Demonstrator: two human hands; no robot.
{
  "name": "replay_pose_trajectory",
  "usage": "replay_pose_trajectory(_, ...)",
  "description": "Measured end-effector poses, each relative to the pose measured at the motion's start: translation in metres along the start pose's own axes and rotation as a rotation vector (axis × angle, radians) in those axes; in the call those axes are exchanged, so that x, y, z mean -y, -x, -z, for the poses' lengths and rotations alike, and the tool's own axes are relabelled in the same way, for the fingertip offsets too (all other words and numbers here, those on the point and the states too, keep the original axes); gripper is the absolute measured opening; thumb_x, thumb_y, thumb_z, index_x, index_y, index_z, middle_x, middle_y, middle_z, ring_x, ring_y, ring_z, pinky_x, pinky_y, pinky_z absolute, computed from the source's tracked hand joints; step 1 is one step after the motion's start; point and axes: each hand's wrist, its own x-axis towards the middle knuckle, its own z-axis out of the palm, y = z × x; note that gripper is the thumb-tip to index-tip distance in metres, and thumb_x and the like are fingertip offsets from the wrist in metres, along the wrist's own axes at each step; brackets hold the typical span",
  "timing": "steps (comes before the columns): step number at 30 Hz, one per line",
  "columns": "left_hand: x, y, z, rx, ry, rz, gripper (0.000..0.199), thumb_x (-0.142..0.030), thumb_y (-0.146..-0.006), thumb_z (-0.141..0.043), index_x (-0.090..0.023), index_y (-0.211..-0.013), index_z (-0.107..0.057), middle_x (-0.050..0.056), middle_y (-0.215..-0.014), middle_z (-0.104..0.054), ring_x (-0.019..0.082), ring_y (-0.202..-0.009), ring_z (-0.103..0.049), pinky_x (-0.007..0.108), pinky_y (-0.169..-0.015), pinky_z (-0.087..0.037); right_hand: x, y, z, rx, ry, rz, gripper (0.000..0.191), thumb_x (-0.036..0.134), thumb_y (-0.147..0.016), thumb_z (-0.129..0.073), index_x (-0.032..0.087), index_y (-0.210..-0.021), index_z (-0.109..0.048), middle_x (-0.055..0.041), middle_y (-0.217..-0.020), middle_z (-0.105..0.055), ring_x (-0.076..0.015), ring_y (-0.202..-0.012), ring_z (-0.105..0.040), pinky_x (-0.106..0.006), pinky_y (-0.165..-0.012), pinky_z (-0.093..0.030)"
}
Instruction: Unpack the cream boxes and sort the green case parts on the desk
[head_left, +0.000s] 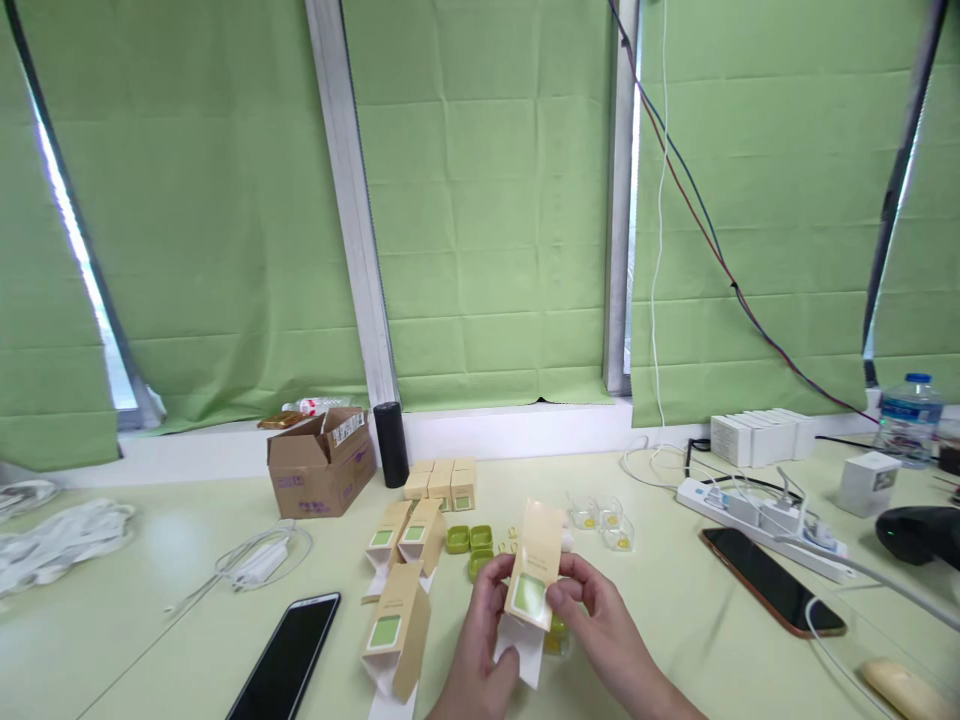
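Note:
Both my left hand (pixel 485 640) and my right hand (pixel 600 620) grip a small tan cardboard box (pixel 541 545) with a green square on its front. Its white-lined flap hangs open toward me, near my left thumb. Partly hidden behind my right fingers is a green item in clear plastic (pixel 556 638). Three similar tan boxes, the nearest one (pixel 401 620) among them, lie with open ends to the left. Small green square cases (pixel 480 538) sit just beyond my left hand, beside tiny yellowish pieces (pixel 511 535). Clear plastic cases (pixel 616 535) with yellow bits lie farther right.
Closed tan boxes (pixel 442 482) stand at the back, near a black cylinder (pixel 391 445) and an open brown carton (pixel 322 465). One phone (pixel 289 655) lies left, another phone (pixel 772 580) right. A power strip (pixel 757 520) with cables stretches across the right side.

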Motion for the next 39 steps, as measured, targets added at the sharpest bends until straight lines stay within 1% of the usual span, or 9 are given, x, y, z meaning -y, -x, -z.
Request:
replay_pose_trajectory(5, 0.005, 0.001, 0.001, -0.009, -0.035, 0.004, 0.072, -0.026, -0.084, -0.066, -0.024, -0.151, -0.038, 0.015, -0.149, -0.053, 0.037, -0.142, -0.046, 0.053, -0.119, -0.035, -0.007, -0.004, 0.004, -0.026, -0.009, 0.007, 0.057, 0.069, -0.083, -0.075, 0.018, -0.108, -0.066, -0.0135, -0.096, -0.081, -0.0308, -0.090, -0.077, -0.042, -0.085, -0.056)
replay_pose_trajectory(9, 0.007, 0.003, 0.001, -0.095, -0.254, 0.011, 0.065, -0.036, -0.093, -0.064, -0.025, -0.152, -0.039, 0.016, -0.152, -0.051, 0.036, -0.140, -0.050, 0.050, -0.117, -0.040, -0.007, -0.004, 0.004, -0.012, -0.016, 0.011, 0.058, 0.068, -0.083, -0.076, 0.018, -0.110, -0.066, -0.0129, -0.095, -0.081, -0.0300, -0.088, -0.076, -0.042, -0.086, -0.056)
replay_pose_trajectory(15, -0.006, 0.003, -0.003, -0.156, -0.568, -0.135, 0.048, -0.040, -0.098, -0.060, -0.026, -0.144, -0.058, 0.015, -0.141, -0.059, 0.035, -0.132, -0.056, 0.047, -0.111, -0.047, -0.003, -0.004, 0.003, -0.053, 0.007, 0.035, 0.053, 0.064, -0.083, -0.078, 0.019, -0.107, -0.067, -0.0128, -0.096, -0.081, -0.0298, -0.089, -0.076, -0.039, -0.080, -0.058)
replay_pose_trajectory(21, -0.006, 0.003, 0.001, -0.090, -0.559, -0.179, 0.046, -0.035, -0.105, -0.046, -0.026, -0.149, -0.057, 0.015, -0.145, -0.059, 0.034, -0.137, -0.053, 0.046, -0.115, -0.044, -0.005, -0.009, 0.009, -0.052, -0.015, 0.026, 0.062, 0.073, -0.075, -0.078, 0.017, -0.101, -0.076, -0.0175, -0.107, -0.082, -0.0359, -0.098, -0.076, -0.046, -0.088, -0.059)
replay_pose_trajectory(27, -0.009, 0.000, -0.009, -0.264, -0.426, -0.053, 0.039, -0.040, -0.096, -0.064, -0.023, -0.131, -0.064, 0.015, -0.129, -0.069, 0.034, -0.118, -0.065, 0.046, -0.102, -0.052, -0.008, -0.006, 0.007, 0.076, -0.006, 0.020, 0.067, 0.076, -0.078, -0.074, 0.016, -0.108, -0.080, -0.0170, -0.109, -0.082, -0.0364, -0.098, -0.076, -0.049, -0.093, -0.056)
replay_pose_trajectory(30, -0.010, -0.001, -0.013, -0.283, -0.317, 0.033, 0.051, -0.029, -0.084, -0.076, -0.022, -0.132, -0.060, 0.014, -0.130, -0.069, 0.034, -0.118, -0.065, 0.046, -0.103, -0.051, -0.008, -0.005, 0.006, 0.105, -0.015, 0.015, 0.066, 0.075, -0.079, -0.074, 0.017, -0.110, -0.080, -0.0163, -0.109, -0.082, -0.0358, -0.098, -0.076, -0.050, -0.094, -0.056)
replay_pose_trajectory(34, -0.003, 0.000, -0.008, -0.246, -0.287, 0.138, 0.090, -0.004, -0.059, -0.082, -0.025, -0.142, -0.053, 0.012, -0.138, -0.066, 0.037, -0.129, -0.058, 0.049, -0.110, -0.046, -0.011, -0.006, 0.007, 0.065, -0.025, 0.001, 0.066, 0.075, -0.078, -0.075, 0.016, -0.107, -0.080, -0.0159, -0.102, -0.083, -0.0347, -0.093, -0.077, -0.047, -0.089, -0.057)
replay_pose_trajectory(36, 0.002, 0.001, -0.004, -0.204, -0.275, 0.135, 0.097, -0.006, -0.058, -0.085, -0.026, -0.146, -0.049, 0.013, -0.143, -0.063, 0.039, -0.134, -0.054, 0.052, -0.113, -0.043, -0.012, -0.007, 0.008, 0.051, -0.054, -0.019, 0.066, 0.075, -0.077, -0.075, 0.016, -0.105, -0.079, -0.0157, -0.100, -0.083, -0.0343, -0.090, -0.078, -0.046, -0.085, -0.059)
replay_pose_trajectory(39, 0.008, 0.004, 0.002, -0.107, -0.227, 0.029, 0.091, -0.027, -0.072, -0.087, -0.023, -0.152, -0.044, 0.017, -0.153, -0.055, 0.041, -0.142, -0.047, 0.055, -0.118, -0.037, -0.010, -0.008, 0.007, 0.032, -0.088, -0.045, 0.065, 0.074, -0.075, -0.077, 0.016, -0.102, -0.079, -0.0160, -0.099, -0.083, -0.0343, -0.088, -0.078, -0.046, -0.083, -0.060)
